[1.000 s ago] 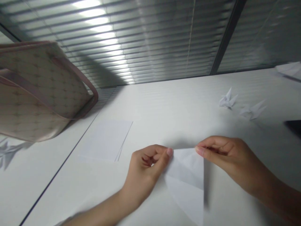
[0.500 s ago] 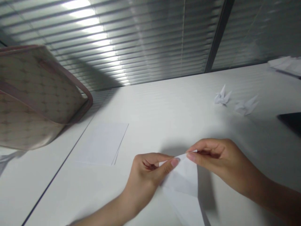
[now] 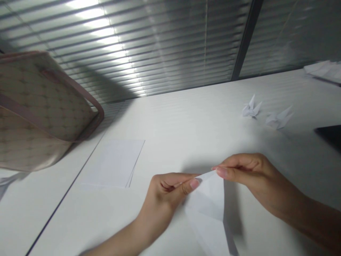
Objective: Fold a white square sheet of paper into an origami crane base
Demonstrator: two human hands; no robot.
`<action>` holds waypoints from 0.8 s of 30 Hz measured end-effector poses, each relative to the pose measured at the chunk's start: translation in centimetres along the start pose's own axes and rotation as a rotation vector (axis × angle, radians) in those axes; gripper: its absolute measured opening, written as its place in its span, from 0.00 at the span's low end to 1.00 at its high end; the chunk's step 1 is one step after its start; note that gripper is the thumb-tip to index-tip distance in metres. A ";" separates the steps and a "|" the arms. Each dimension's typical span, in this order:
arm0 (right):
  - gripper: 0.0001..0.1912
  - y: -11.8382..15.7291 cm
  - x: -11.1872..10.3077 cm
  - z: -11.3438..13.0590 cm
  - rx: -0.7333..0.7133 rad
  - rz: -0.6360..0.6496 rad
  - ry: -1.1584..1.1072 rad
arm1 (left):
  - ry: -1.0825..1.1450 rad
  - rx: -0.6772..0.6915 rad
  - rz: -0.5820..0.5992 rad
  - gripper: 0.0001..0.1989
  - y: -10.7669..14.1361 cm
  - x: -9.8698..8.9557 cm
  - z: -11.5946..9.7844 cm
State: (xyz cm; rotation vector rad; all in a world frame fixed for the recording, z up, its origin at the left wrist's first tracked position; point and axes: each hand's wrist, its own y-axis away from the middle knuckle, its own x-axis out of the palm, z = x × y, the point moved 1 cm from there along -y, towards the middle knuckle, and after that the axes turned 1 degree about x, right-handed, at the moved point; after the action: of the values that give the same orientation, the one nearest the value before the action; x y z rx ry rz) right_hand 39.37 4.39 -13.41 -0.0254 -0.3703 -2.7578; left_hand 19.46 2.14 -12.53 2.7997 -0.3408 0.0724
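A white sheet of paper (image 3: 209, 206) with a crease across it hangs between my two hands above the table, its lower end running off the bottom of the view. My left hand (image 3: 170, 195) pinches the upper left of its top edge, thumb in front and fingers behind. At the upper right corner, my right hand (image 3: 245, 172) grips the same edge between thumb and forefinger. The fingers behind the paper are partly hidden.
Flat white sheets (image 3: 114, 161) lie on the left of the white table (image 3: 170, 128). Two folded paper cranes, one (image 3: 252, 107) beside the other (image 3: 279, 118), stand at the right. A patterned bag (image 3: 39, 113) is at left, a dark flat object (image 3: 330, 137) at right, blinds (image 3: 170, 46) behind.
Along the paper's top edge, my left thumb has slid slightly left and my right fingers slightly right, out to the corner. Both hands still pinch the paper.
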 end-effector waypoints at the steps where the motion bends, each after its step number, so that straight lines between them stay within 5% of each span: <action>1: 0.12 -0.1 -0.1 -0.1 0.001 -0.002 -0.024 | 0.022 -0.007 0.039 0.09 0.0 -0.1 0.0; 8: 0.11 -1.0 -0.5 -0.3 -0.007 -0.036 0.018 | 0.033 0.008 0.101 0.12 0.1 0.2 -0.3; 13: 0.11 -1.2 -0.2 -0.3 -0.087 -0.037 0.123 | -0.104 -0.104 0.138 0.14 0.1 0.3 0.1; 19: 0.16 -0.3 0.4 -0.3 -0.382 -0.304 0.231 | -0.088 0.111 -0.124 0.16 0.1 0.2 0.3; 24: 0.09 0.5 1.1 -0.3 -0.522 -0.214 0.542 | -0.012 0.183 -0.088 0.15 0.0 0.2 0.5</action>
State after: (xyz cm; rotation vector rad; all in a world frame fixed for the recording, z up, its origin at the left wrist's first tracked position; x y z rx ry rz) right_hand 38.56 3.52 -13.56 0.6446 0.5132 -2.8325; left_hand 19.68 1.91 -12.93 2.9930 -0.2237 0.0703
